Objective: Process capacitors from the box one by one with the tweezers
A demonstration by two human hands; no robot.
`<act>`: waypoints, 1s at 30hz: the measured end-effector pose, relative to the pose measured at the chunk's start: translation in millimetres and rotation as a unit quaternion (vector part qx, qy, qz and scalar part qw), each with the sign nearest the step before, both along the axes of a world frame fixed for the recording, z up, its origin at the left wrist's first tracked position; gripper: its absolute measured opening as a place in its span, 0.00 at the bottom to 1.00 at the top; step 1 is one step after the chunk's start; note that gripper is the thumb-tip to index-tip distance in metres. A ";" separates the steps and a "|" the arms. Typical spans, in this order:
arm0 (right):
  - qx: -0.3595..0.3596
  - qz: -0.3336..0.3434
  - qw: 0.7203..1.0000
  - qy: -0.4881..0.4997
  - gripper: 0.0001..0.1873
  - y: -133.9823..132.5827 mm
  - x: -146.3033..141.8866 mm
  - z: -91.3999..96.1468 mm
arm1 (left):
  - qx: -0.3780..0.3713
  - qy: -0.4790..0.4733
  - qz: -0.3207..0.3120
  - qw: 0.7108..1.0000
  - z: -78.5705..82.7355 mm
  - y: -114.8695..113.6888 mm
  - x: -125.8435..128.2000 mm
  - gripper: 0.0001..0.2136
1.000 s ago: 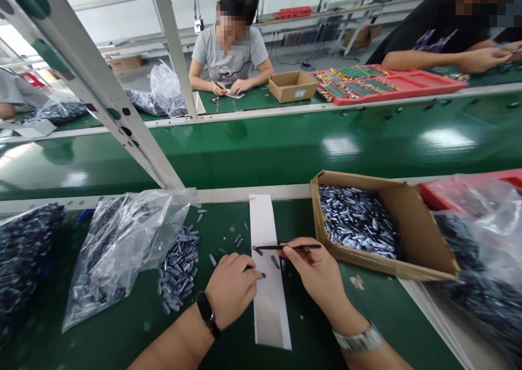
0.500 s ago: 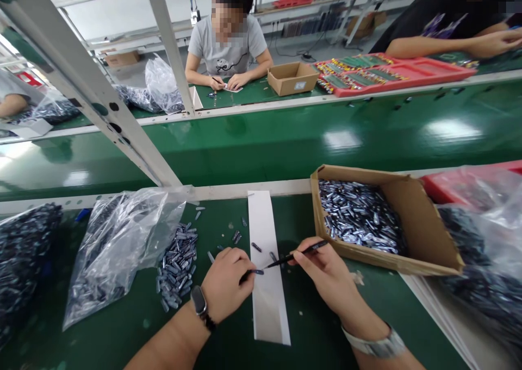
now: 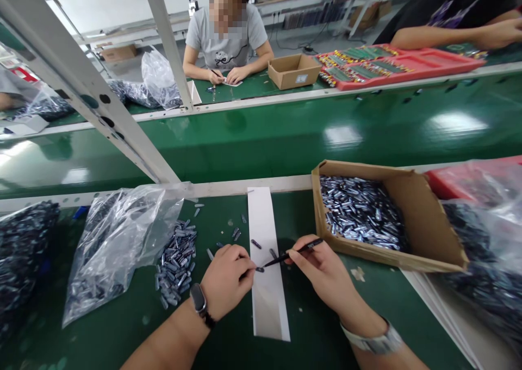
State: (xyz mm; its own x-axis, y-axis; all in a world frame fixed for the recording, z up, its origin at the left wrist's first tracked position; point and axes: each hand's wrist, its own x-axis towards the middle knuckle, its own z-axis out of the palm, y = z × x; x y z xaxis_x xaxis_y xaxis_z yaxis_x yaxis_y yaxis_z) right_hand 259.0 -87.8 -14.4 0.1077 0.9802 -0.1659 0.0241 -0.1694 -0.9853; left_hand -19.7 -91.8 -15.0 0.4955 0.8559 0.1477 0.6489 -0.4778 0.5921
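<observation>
My left hand (image 3: 229, 276), wearing a dark watch, pinches a small dark translucent piece (image 3: 259, 269) between thumb and fingertips over the left edge of a white paper strip (image 3: 269, 299). Held pen-like in my right hand (image 3: 322, 272) are slim black tweezers (image 3: 281, 258), whose points reach the near end of that piece. Whether the points grip it or only touch it, I cannot tell. Another dark piece (image 3: 256, 244) lies on the strip, and one more (image 3: 273, 253) rests at its right edge. Left of my left hand is a loose pile of similar pieces (image 3: 176, 264).
A cardboard box (image 3: 432, 218) full of shiny pieces stands at the right. Clear plastic bags (image 3: 118, 250) of pieces lie at the left, more at far right. A slanted metal post (image 3: 118, 125) rises at the left. Across the green belt (image 3: 244, 142) sit other people (image 3: 228, 44).
The tweezer points have shifted slightly left and down to the piece in my left fingers. The whole view has moved a little; otherwise both hands keep nearly the same pose.
</observation>
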 end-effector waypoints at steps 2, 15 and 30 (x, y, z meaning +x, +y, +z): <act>0.003 -0.002 1.000 0.002 0.44 0.3 -0.6 1.5 | 0.003 0.000 -0.002 1.000 0.5 0.3 0.1 0.11; 0.016 0.013 1.000 -0.010 0.42 -2.2 0.5 1.9 | 0.003 0.003 -0.002 1.000 1.9 1.0 0.2 0.11; 0.089 0.061 0.991 -0.076 0.36 -9.2 6.7 7.1 | -0.004 0.061 -0.051 0.997 2.3 -0.4 -1.7 0.17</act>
State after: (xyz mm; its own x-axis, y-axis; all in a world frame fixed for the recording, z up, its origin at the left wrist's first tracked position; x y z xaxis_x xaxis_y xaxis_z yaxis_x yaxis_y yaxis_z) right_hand 265.8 -97.0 -7.3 -0.0040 0.9998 0.0204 0.1845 0.0208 -0.9826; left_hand -21.3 -92.1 -12.7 0.5940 0.8011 0.0739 0.6648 -0.5405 0.5156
